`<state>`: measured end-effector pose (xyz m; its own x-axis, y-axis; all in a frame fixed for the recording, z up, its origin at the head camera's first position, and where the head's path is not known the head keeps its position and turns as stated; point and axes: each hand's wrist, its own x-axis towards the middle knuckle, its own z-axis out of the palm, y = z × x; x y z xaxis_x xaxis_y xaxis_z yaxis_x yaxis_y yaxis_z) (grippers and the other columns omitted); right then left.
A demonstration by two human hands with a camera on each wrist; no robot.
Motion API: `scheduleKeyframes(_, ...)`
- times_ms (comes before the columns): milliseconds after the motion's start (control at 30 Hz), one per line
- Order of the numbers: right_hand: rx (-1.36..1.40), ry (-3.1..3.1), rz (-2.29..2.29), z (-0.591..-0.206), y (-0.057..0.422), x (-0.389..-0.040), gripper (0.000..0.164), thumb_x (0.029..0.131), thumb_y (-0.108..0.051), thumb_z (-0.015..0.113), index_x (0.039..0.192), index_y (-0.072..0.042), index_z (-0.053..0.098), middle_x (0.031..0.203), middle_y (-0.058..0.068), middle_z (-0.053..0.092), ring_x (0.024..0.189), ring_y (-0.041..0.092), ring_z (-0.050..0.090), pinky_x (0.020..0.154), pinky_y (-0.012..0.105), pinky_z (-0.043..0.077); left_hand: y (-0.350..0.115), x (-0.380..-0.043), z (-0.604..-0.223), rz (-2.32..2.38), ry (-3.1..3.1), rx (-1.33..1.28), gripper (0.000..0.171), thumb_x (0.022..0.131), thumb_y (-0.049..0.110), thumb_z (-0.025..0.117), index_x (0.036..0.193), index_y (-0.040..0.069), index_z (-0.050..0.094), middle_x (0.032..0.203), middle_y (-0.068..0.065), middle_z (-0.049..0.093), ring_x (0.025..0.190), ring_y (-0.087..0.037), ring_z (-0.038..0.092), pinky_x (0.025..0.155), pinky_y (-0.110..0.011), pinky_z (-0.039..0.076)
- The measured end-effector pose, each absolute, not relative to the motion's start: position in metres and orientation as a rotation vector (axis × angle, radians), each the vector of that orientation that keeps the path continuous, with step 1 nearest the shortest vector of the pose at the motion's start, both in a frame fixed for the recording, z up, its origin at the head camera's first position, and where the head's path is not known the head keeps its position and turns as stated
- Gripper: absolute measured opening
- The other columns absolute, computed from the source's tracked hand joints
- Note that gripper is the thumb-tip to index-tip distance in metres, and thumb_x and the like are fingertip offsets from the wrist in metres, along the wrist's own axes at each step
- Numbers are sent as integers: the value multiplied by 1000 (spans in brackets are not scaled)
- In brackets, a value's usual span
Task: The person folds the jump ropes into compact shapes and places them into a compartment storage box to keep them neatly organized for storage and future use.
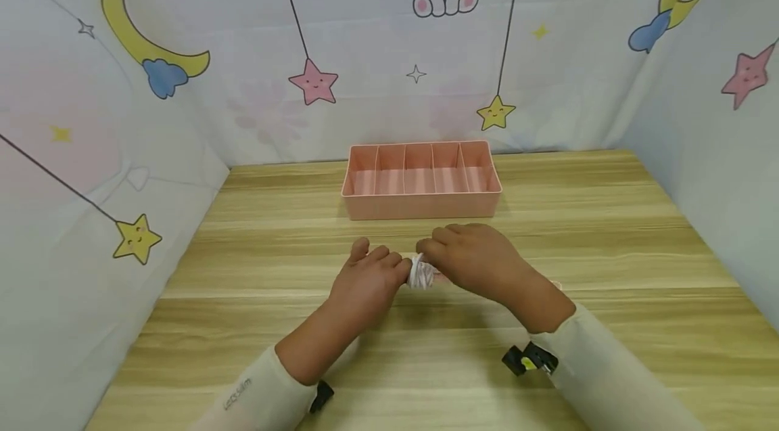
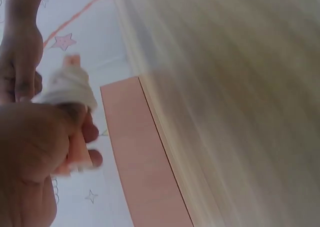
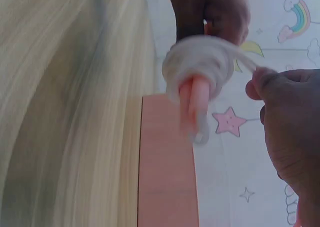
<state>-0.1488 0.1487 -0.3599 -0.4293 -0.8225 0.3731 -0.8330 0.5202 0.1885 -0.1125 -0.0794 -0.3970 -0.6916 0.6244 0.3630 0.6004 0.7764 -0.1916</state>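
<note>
Head view, left hand gripping pink piece, right hand pinching cord, tabletop side edges well away

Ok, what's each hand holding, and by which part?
The left hand grips the pink piece near one end, beside the wound white cord; the right hand pinches that cord by its loose stretch.

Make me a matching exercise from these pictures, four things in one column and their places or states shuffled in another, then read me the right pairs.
Column one:
1. white cord
2. pink box
3. left grip
4. right grip

Column two:
A. on the table, divided into compartments
B. pinching a strand of the white cord
C. wound round the pink piece
D. holding the pink piece

Right pairs: 1-C, 2-A, 3-D, 4-B
</note>
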Motion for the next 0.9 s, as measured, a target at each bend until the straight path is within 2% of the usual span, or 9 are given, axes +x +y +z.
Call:
scheduleKeyframes(100, 1347, -2316, 90, -362, 157, -157, 17, 101, -33, 65, 106, -17, 66, 81, -5, 58, 72, 14, 60, 62, 30, 48, -85, -114, -395, -62, -2518, -1058, 18, 94, 24, 74, 85, 19, 59, 77, 9, 58, 74, -12, 48, 83, -42, 28)
scheduleKeyframes(167, 1323, -2326, 155, -365, 161, -162, 24, 104, -41, 57, 100, -19, 65, 75, -7, 54, 66, 12, 54, 57, 30, 44, -89, -115, -395, -212, -2481, -1124, 12, 95, 28, 72, 90, 21, 62, 83, 12, 62, 78, -10, 53, 82, -42, 27)
scheduleKeyframes(267, 1277, -2371, 248, -372, 167, -169, 40, 106, -51, 40, 96, -21, 64, 73, -9, 54, 65, 11, 53, 55, 31, 43, -96, -115, -393, -449, -2385, -1165, 7, 94, 23, 73, 96, 21, 66, 91, 12, 67, 84, -10, 58, 80, -43, 24)
scheduleKeyframes(367, 1222, -2426, 323, -381, 170, -170, 53, 105, -57, 25, 93, -21, 62, 71, -10, 53, 63, 10, 53, 53, 34, 43, -99, -114, -392, -616, -2271, -1122, 10, 91, 17, 74, 98, 18, 66, 92, 9, 68, 85, -13, 60, 77, -45, 21)
scheduleKeyframes(500, 1192, -2448, 354, -394, 164, -160, 58, 105, -57, 15, 89, -19, 57, 66, -8, 51, 56, 13, 52, 48, 37, 42, -98, -115, -392, -729, -2179, -970, 14, 89, 9, 75, 96, 15, 65, 88, 4, 67, 83, -16, 61, 76, -48, 20)
scheduleKeyframes(600, 1216, -2384, 327, -401, 150, -146, 55, 109, -51, 18, 88, -15, 55, 62, -5, 51, 53, 15, 53, 46, 36, 43, -95, -114, -393, -754, -2197, -797, 8, 92, 11, 72, 94, 15, 66, 86, 3, 67, 81, -17, 62, 75, -49, 20)
scheduleKeyframes(700, 1238, -2311, 298, -401, 138, -133, 50, 112, -43, 22, 87, -11, 52, 59, -5, 44, 49, 12, 44, 43, 32, 39, -92, -113, -391, -761, -2286, -559, 6, 94, 13, 71, 99, 16, 71, 87, 1, 70, 77, -17, 62, 75, -49, 19)
scheduleKeyframes(800, 1242, -2299, 269, -396, 130, -123, 34, 111, -32, 44, 83, -11, 50, 60, -7, 41, 48, 10, 39, 42, 31, 36, -89, -115, -389, -679, -2415, -370, 18, 94, 13, 73, 108, 24, 75, 83, 4, 72, 69, -15, 59, 76, -48, 20)
scheduleKeyframes(900, 1293, -2304, 192, -389, 126, -117, 24, 97, -20, 62, 79, -11, 48, 59, -6, 43, 47, 11, 43, 42, 31, 36, -86, -117, -391, -463, -2551, -308, 11, 94, 19, 74, 99, 28, 73, 78, 6, 69, 65, -15, 56, 77, -47, 25)
